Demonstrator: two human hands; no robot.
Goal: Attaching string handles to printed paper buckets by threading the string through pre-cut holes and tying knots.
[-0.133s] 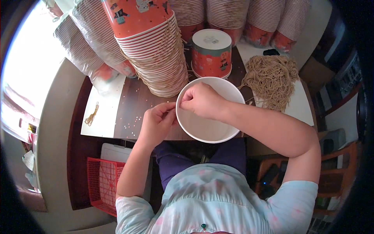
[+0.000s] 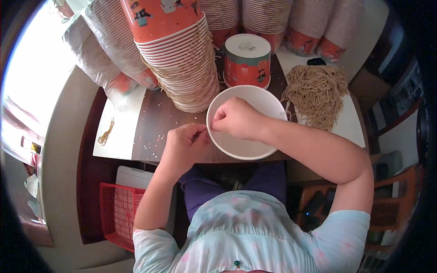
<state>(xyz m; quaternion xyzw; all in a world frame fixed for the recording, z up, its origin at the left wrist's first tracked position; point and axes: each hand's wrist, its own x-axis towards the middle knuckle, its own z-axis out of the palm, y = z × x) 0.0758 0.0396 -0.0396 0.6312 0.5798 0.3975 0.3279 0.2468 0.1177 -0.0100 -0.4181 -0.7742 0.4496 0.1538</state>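
Observation:
A white-lined paper bucket point(image 2: 248, 148) stands mouth up at the table's near edge, in front of me. My right hand point(image 2: 234, 117) reaches inside it, fingers pinched together against the left part of the wall. Outside that same wall is my left hand point(image 2: 182, 143), its thumb and fingertips drawn together close to the bucket. What either pinch holds is hidden or too small to make out. A short bit of pale cord point(image 2: 287, 108) shows at the bucket's right rim.
A tall stack of nested orange buckets point(image 2: 182, 68) hung with cords rises behind my left hand. One bucket point(image 2: 247, 68) stands upside down beyond mine. A tan cord heap point(image 2: 316, 95) lies right, a small cord bundle point(image 2: 106, 132) left. Wrapped stacks point(image 2: 264, 18) line the back.
The bucket's near rim has shifted slightly away from me. My left fingertips have moved slightly; the right hand stays pinched inside the wall.

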